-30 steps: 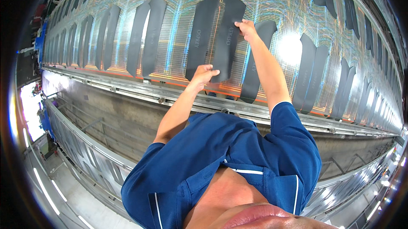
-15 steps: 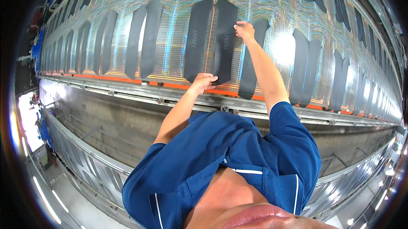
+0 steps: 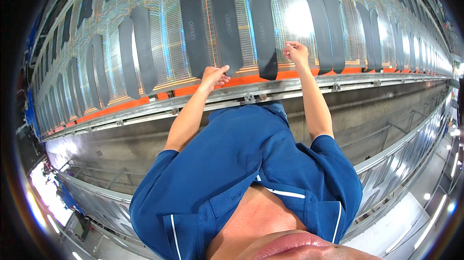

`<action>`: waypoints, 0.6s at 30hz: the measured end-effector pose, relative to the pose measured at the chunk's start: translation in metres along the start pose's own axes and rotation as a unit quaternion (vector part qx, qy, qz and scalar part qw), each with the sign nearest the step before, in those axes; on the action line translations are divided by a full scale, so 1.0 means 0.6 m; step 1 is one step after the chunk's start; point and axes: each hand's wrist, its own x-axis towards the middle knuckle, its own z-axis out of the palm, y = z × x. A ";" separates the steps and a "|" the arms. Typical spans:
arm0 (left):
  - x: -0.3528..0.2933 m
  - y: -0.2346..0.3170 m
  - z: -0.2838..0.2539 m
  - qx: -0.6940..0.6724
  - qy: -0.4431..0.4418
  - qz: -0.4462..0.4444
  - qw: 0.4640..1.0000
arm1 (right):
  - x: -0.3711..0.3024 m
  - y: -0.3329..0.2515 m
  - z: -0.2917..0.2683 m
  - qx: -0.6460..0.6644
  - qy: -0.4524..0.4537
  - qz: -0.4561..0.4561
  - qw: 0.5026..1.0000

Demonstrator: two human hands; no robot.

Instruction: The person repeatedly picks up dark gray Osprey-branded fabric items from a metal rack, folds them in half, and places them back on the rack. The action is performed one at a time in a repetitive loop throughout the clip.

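Dark grey, long, flat panel with angled ends (image 3: 224,30) lay at the upper centre of the frame, its lower tip beside the bare left hand (image 3: 215,77).

Left thumb and fingers bunched there, though whether they pinched the tip could not be told; the bare right hand (image 3: 296,53) hung loosely curled over the shiny, colour-streaked bed (image 3: 166,42), seemingly clear of any panel. A stray drag of the left thumb could probably have skewed the panel or pushed it against the matching dark grey panel (image 3: 193,30) on its left. Glare whitened the bed right of upper centre, the top edge cut off the far row of panels, and the palms were hard to make out.
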 end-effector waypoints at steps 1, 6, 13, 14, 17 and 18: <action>-0.013 0.014 0.002 0.094 0.019 0.006 0.995 | -0.008 0.017 -0.018 0.020 0.000 -0.002 1.000; -0.084 0.067 0.069 0.475 0.194 0.127 0.849 | -0.033 0.047 -0.084 0.007 -0.030 0.027 0.999; -0.040 0.043 0.271 0.092 0.154 0.117 0.977 | -0.010 0.049 -0.127 -0.059 -0.175 0.077 0.980; -0.030 0.034 0.290 0.068 0.167 0.106 0.978 | -0.007 0.047 -0.133 -0.068 -0.199 0.080 0.974; 0.004 0.022 0.315 0.014 0.187 0.065 0.980 | 0.008 0.044 -0.139 -0.073 -0.247 0.107 0.960; 0.011 0.021 0.312 0.031 0.210 0.055 0.976 | 0.006 0.037 -0.141 -0.082 -0.262 0.111 0.955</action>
